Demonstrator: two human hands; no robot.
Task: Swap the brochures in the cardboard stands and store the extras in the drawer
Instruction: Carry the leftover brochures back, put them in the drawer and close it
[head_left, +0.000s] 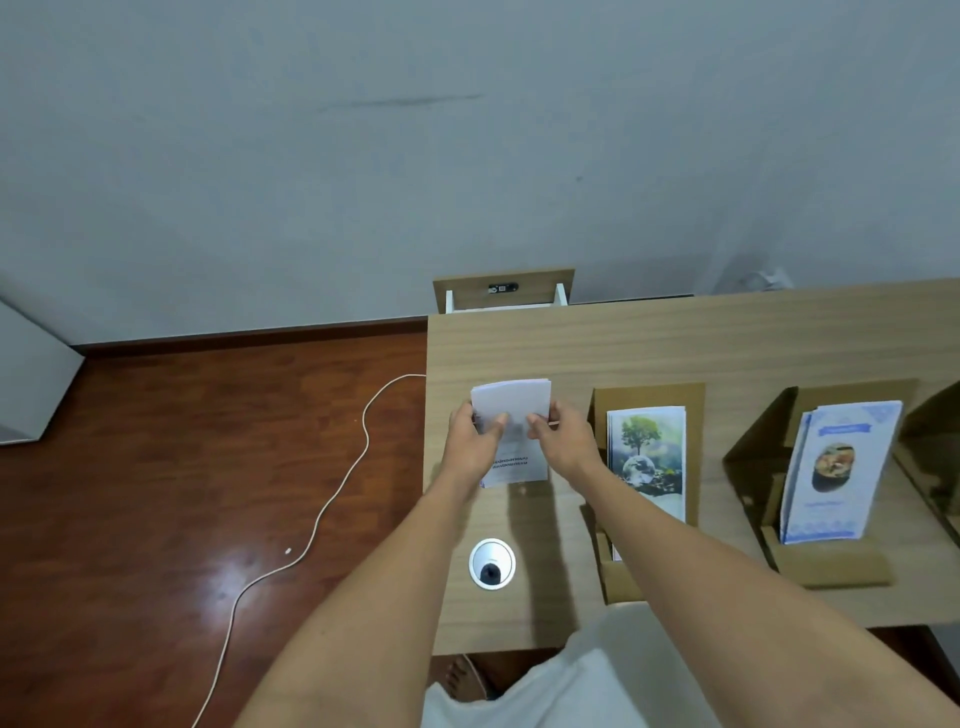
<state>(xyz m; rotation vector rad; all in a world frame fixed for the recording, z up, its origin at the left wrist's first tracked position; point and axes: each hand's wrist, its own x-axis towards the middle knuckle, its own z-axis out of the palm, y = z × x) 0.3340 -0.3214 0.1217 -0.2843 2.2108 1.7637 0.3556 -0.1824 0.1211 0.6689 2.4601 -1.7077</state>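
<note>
Both forearms reach forward over the near edge of the table (675, 343), converging on a stack of white brochures (511, 415) held above its left end. The left hand (475, 434) grips the stack's left side, thumb curled over the front sheet; the right hand (558, 434) pinches the right side, fingertips on the paper. The stack is tilted, its printed lower part toward the person.

Just right of the stack stands a cardboard stand (649, 397) holding tree-and-globe brochures (647, 457); the right forearm crosses its lower left corner. Farther right of the stack, a second cardboard stand (769, 431) holds food-picture brochures (836, 467), and another stand's edge shows at the frame's right border.

Beyond the stack, past the table's far edge, an open drawer (504, 288) juts toward the wall. Below the stack a round cable grommet (492, 564) sits in the tabletop. Left of the stack the table ends; a white cable (332, 499) trails over the wooden floor there.
</note>
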